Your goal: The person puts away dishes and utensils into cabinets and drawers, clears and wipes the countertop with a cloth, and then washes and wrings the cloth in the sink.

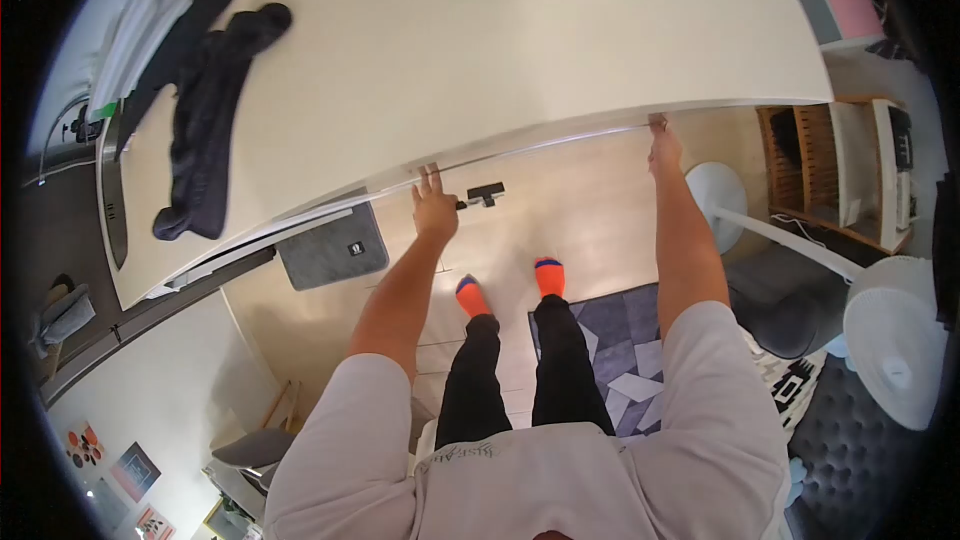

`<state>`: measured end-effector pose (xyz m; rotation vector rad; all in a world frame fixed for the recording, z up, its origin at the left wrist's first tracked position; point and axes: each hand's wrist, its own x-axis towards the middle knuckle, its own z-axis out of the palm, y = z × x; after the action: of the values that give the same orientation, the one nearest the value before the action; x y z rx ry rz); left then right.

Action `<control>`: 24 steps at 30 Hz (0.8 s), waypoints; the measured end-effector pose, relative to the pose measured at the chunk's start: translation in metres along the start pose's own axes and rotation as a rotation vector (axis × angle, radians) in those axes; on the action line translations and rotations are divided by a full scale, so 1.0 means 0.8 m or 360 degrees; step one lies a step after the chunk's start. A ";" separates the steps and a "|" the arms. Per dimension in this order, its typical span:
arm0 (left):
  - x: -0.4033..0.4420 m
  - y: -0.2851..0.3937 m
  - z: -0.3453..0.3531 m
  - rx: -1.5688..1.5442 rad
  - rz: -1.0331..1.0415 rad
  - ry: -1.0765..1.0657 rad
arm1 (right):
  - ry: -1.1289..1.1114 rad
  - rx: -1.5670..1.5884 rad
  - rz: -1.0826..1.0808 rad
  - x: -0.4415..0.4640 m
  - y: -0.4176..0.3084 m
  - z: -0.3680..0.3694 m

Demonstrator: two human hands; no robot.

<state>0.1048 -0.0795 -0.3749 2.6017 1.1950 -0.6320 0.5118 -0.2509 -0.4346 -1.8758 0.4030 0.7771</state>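
Note:
A wide cream-white furniture top (520, 30) fills the upper part of the view. My left hand (436, 208) reaches up to its front edge, fingers stretched and slightly apart, the tips touching the front face just below the top. Farther right, my right hand (664, 148) is at the same edge, its fingers bent against it and partly hidden. A long crumpled black garment (208, 125) lies on the left of the top, far from both hands. Below the edge, near my left hand, a small black object (486, 194) shows against the floor.
A grey mat (335, 245) lies below left, and a patterned rug (628, 360) is near my feet. To the right stand a white fan (895, 340), a wooden shelf (815, 165) and a dark tufted cushion (850, 450). More clothes (165, 10) hang over the far left corner.

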 end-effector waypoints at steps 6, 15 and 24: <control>-0.003 0.003 0.010 0.0137 0.0006 0.0088 | -0.0172 0.0176 -0.0055 0.049 0.022 -0.002; -0.004 0.002 0.007 0.0114 0.0061 0.0026 | 0.0179 -0.0190 -0.0377 0.053 0.028 0.000; 0.004 -0.006 0.009 0.0038 0.0197 0.0127 | 0.0174 0.0917 0.0364 0.052 0.170 0.068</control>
<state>0.1010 -0.0767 -0.3828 2.7189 1.0439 -0.5260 0.4436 -0.2561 -0.5710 -1.3455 0.8273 0.6219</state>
